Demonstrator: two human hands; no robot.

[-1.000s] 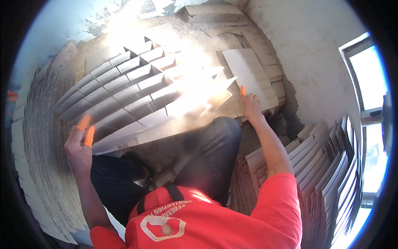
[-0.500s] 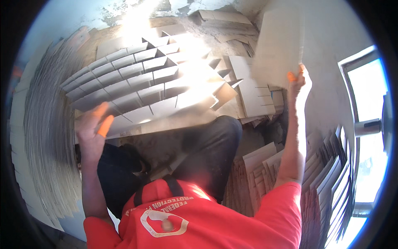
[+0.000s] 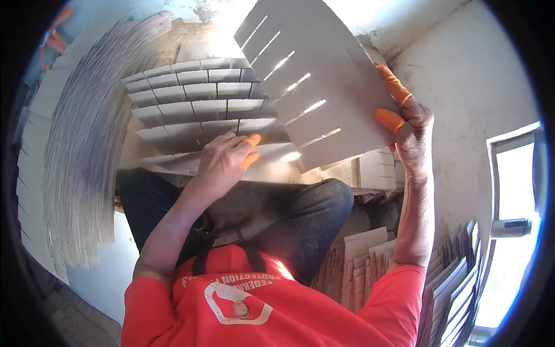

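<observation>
My right hand (image 3: 413, 130) grips the right edge of a large grey slotted cardboard sheet (image 3: 338, 69) between thumb and fingers. The sheet is tilted in the air, with a row of slits along its left side, and covers the right part of a cardboard divider grid (image 3: 211, 110). That grid is made of several upright slotted strips. At its near edge is my left hand (image 3: 222, 159), its thumb and forefinger apart with nothing visible between them. Orange finger covers show on both hands. Whether my left fingertips touch the strips is hard to see.
A long row of tightly packed cardboard sheets (image 3: 87, 139) stands at the left. More slotted sheets (image 3: 378, 170) lie at the table's right end. Bundles of cardboard (image 3: 370, 260) lean at the lower right, near a bright window (image 3: 517, 231). My bent legs (image 3: 303, 217) are under the near edge.
My right hand has brought the sheet from the far right leftward over the grid, and its slits now show. My left hand has moved right along the grid's near edge.
</observation>
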